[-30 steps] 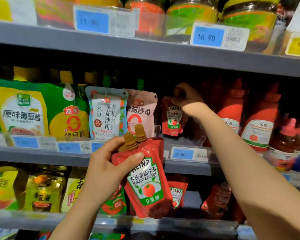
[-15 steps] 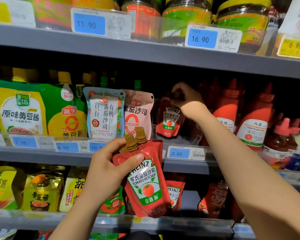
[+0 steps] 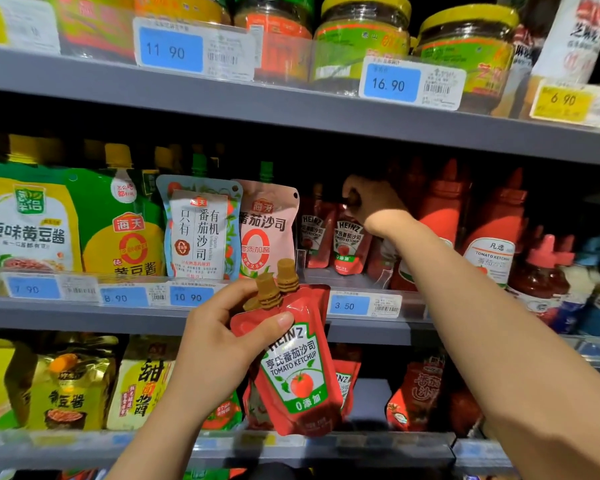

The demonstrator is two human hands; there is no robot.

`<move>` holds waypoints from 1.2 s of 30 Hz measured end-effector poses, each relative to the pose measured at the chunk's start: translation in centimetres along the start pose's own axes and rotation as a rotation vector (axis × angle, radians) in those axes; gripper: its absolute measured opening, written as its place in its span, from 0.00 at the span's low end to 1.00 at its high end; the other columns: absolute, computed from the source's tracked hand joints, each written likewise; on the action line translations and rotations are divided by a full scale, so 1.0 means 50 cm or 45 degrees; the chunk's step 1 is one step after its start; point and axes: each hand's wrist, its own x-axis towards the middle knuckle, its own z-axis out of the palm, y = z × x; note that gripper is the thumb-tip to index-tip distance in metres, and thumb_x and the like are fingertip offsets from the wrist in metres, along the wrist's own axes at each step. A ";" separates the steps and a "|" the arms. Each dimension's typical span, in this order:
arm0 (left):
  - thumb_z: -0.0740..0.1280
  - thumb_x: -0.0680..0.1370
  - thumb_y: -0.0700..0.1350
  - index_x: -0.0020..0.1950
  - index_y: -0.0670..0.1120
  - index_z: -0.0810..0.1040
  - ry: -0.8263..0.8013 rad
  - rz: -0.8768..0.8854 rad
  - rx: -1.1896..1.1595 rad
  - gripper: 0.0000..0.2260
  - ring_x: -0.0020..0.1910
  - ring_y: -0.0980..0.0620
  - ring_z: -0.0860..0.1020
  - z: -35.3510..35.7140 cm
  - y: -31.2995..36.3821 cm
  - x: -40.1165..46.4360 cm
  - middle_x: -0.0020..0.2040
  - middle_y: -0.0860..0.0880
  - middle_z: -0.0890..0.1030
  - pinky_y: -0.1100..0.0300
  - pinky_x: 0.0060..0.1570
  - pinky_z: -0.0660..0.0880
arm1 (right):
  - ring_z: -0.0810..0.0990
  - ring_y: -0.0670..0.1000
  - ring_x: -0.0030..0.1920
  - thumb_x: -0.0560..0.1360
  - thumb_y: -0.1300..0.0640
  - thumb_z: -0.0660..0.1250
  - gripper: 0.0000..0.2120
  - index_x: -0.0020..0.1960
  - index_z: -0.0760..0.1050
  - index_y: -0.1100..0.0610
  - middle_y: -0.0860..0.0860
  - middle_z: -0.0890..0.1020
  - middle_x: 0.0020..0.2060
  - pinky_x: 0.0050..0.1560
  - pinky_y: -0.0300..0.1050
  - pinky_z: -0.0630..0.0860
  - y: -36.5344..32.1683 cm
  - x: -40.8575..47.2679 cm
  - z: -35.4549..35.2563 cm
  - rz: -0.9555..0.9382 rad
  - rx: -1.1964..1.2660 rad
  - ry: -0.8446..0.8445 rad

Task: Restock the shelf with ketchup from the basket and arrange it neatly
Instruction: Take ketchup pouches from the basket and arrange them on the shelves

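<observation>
**Two pouches in hand, one going onto the row**

Nearest me, my left hand [image 3: 219, 344] grips two ketchup pouches [image 3: 298, 362] by their necks, thumb clamped across the front one, held below and left of the 3.50 price tag [image 3: 350, 305]. Those are not yet placed. Above and just behind that tag, my right hand [image 3: 371, 202] reaches into the middle shelf [image 3: 84, 313], fingers pinching the cap of a shelved pouch [image 3: 349, 244]; another pouch [image 3: 312, 233] stands just left of it. I judge the restock partly done: a short row is started, with straightening to follow. Right of the tag stand red squeeze bottles [image 3: 492, 237]. The basket is out of view (so I cannot tell what remains in it).
</observation>
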 end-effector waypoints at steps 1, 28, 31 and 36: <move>0.77 0.62 0.55 0.50 0.58 0.81 0.003 -0.006 0.006 0.18 0.45 0.53 0.84 0.000 0.000 0.001 0.46 0.54 0.85 0.59 0.44 0.78 | 0.78 0.59 0.56 0.74 0.66 0.66 0.16 0.61 0.72 0.58 0.59 0.78 0.57 0.47 0.40 0.69 0.001 0.004 0.003 0.003 -0.057 -0.035; 0.78 0.65 0.53 0.49 0.59 0.82 -0.076 0.016 -0.121 0.14 0.49 0.53 0.83 0.041 -0.009 0.011 0.48 0.54 0.84 0.58 0.50 0.77 | 0.81 0.48 0.46 0.76 0.53 0.67 0.06 0.52 0.78 0.51 0.47 0.82 0.44 0.49 0.42 0.77 -0.049 -0.232 -0.045 -0.175 0.894 -0.101; 0.75 0.64 0.53 0.50 0.56 0.82 -0.113 0.031 -0.140 0.15 0.50 0.51 0.82 0.059 -0.004 0.007 0.49 0.52 0.84 0.57 0.50 0.78 | 0.81 0.41 0.50 0.75 0.49 0.63 0.10 0.49 0.80 0.52 0.42 0.84 0.45 0.49 0.33 0.75 -0.061 -0.304 -0.049 -0.132 1.167 -0.285; 0.75 0.69 0.43 0.54 0.50 0.80 -0.128 0.044 -0.198 0.14 0.49 0.54 0.82 0.083 0.012 -0.005 0.49 0.53 0.84 0.64 0.46 0.77 | 0.82 0.42 0.48 0.72 0.61 0.70 0.09 0.47 0.81 0.48 0.40 0.84 0.44 0.50 0.35 0.76 -0.063 -0.341 -0.045 -0.171 1.161 -0.112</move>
